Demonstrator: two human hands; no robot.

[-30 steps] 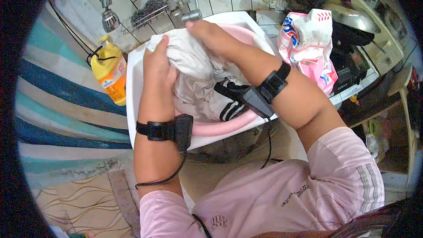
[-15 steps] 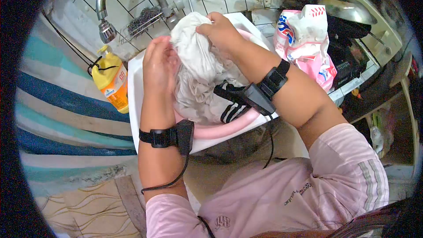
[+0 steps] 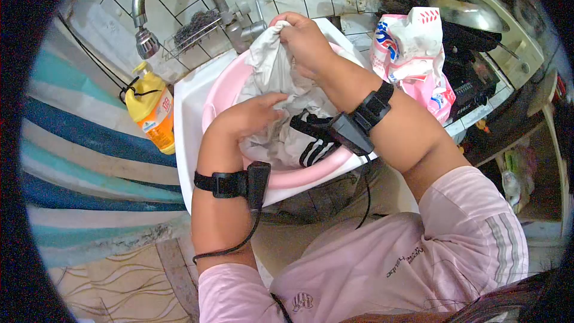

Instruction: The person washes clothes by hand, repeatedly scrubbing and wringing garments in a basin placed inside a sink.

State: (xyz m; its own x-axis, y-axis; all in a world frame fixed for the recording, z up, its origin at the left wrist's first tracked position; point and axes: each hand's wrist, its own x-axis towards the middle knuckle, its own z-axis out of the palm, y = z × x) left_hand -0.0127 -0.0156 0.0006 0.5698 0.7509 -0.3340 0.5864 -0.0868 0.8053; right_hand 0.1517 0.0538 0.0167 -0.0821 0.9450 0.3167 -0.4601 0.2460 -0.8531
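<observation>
Over my remote feed, the right hand point(image 3: 308, 45) has its fingers pinching a bunched end of white cloth point(image 3: 268, 57), which droops beneath them (limp, creased, probably wet) into a smooth, round pink basin point(image 3: 226, 82). Just below, the left hand's point(image 3: 250, 115) fingers are loosely spread; I can't tell if they touch. I judge this a lifting step; next calls for left-hand purchase.
</observation>
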